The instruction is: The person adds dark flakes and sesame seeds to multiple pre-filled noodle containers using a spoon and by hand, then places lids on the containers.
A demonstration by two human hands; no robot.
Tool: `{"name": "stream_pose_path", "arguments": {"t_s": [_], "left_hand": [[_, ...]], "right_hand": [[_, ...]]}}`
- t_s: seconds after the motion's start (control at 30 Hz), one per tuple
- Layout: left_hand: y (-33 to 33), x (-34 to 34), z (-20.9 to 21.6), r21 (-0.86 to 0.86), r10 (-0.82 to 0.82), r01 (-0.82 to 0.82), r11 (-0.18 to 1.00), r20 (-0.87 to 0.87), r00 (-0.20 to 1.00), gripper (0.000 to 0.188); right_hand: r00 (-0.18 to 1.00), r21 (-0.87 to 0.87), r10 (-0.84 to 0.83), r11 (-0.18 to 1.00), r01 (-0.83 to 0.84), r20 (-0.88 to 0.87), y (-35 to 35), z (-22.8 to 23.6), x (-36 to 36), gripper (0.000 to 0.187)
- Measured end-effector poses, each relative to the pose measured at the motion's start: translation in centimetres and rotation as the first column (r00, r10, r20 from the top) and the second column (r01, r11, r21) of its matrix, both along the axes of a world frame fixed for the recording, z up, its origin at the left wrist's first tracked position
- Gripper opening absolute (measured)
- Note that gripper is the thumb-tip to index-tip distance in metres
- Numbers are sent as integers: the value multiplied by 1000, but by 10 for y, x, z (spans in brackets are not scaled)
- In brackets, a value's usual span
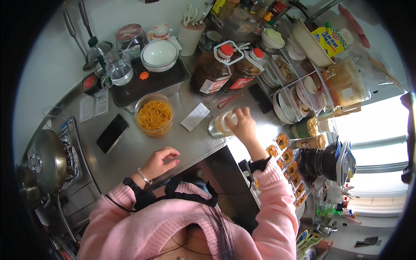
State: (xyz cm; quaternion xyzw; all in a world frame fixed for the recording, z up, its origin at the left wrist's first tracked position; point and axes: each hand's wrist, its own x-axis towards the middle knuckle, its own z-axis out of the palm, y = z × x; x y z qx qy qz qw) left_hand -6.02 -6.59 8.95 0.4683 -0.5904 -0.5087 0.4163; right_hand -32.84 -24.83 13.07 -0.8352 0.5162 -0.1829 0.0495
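My right hand (pixel 243 125) has its fingers closed on the upper end of a clear jar (pixel 218 127), which appears tilted over the steel counter. What the jar holds is too small to make out. My left hand (pixel 161 164) hovers near the counter's front edge, fingers slightly bent and apart, with nothing in it. Beyond that hand stands a round clear tub (pixel 139 104) filled with thin yellow noodle-like strands (pixel 154 115). A white paper slip (pixel 195 117) lies between the tub and the jar.
A black phone (pixel 112 134) lies to the left. Two large dark bottles (pixel 212 71) with red caps stand behind the jar. A white bowl (pixel 159 55) rests on a dark tray (pixel 175 79). Small filled containers (pixel 287 156) line the right side; a metal pot (pixel 47 162) is far left.
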Motion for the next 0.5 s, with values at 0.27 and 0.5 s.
{"name": "stream_pose_path", "arguments": {"t_s": [0.27,0.5], "left_hand": [[-19,26,5,-127,96,-102,987,-53,994,51],[8,36,24,428,-323,591,684,-549,771,90]], "right_hand": [[863,54,484,867,-495,144,110,54,78,33],[763,101,601,766,-635,238,162,98,102,36]]}}
